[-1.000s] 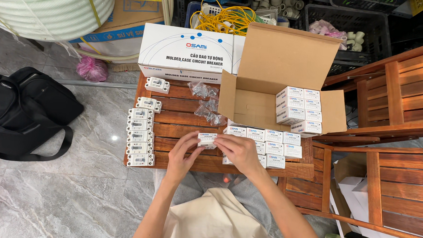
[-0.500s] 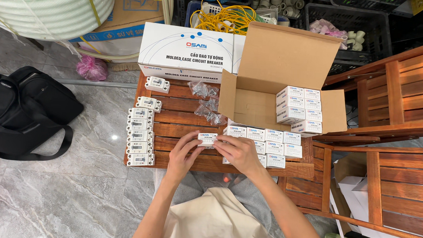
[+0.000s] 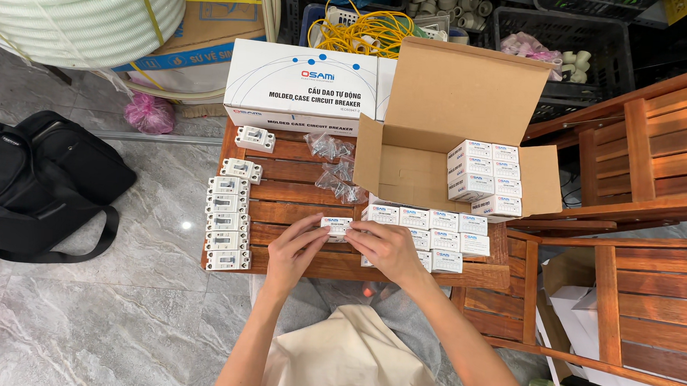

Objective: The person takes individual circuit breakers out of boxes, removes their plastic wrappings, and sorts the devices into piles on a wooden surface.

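Nearest us, both hands meet over the front edge of the slatted wooden worktop (image 3: 296, 190): the left hand (image 3: 293, 249) and the right hand (image 3: 387, 248) each have their grip closed on one small white carton (image 3: 336, 226), held between the fingertips just above the slats. Just right of it we count a block of like small cartons (image 3: 435, 229) standing in rows on the worktop, touching one another. To the left, a column of bare white circuit breakers (image 3: 227, 222) lies unboxed, with two more (image 3: 248, 153) apart higher up. Mid-worktop, a few clear plastic packets (image 3: 333, 165) lie loose. Beyond, the open brown cardboard box (image 3: 449, 120) holds a stack of small cartons (image 3: 484, 175) filling only its right part. Behind stands a large white printed box (image 3: 306, 89). We judge the work part done: several breakers unboxed, many cartons outstanding.
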